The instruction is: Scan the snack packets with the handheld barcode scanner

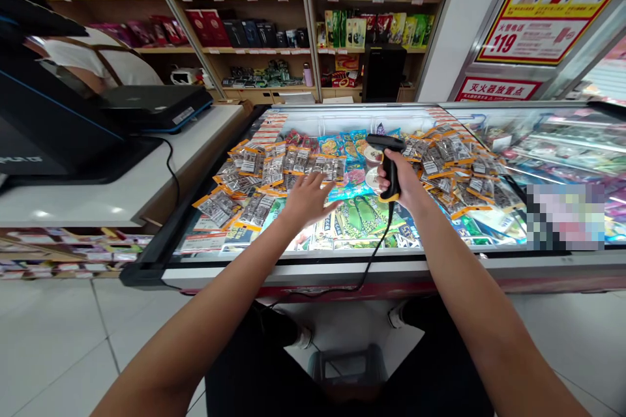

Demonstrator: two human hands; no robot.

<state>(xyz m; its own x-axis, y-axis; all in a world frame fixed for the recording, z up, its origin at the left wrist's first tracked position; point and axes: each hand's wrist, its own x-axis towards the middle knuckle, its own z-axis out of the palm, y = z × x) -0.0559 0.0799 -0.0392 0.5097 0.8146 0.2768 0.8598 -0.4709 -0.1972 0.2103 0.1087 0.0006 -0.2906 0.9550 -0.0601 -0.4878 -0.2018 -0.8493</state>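
My right hand (402,184) grips the handle of a black and orange barcode scanner (387,155), whose head points left over the freezer lid. Its black cable (376,247) hangs down off the front edge. My left hand (308,199) reaches forward with fingers stretched out flat, over the small orange-edged snack packets (274,172) spread on the glass top of the chest freezer (342,267). The fingertips are beside a row of those packets and hold nothing.
A white counter (122,189) at left carries a black till screen (44,124) and a black device (156,107). A person in a white top (98,62) stands behind it. Goods fill the wooden shelves (303,19) at the back. A second glass freezer (552,150) is at right.
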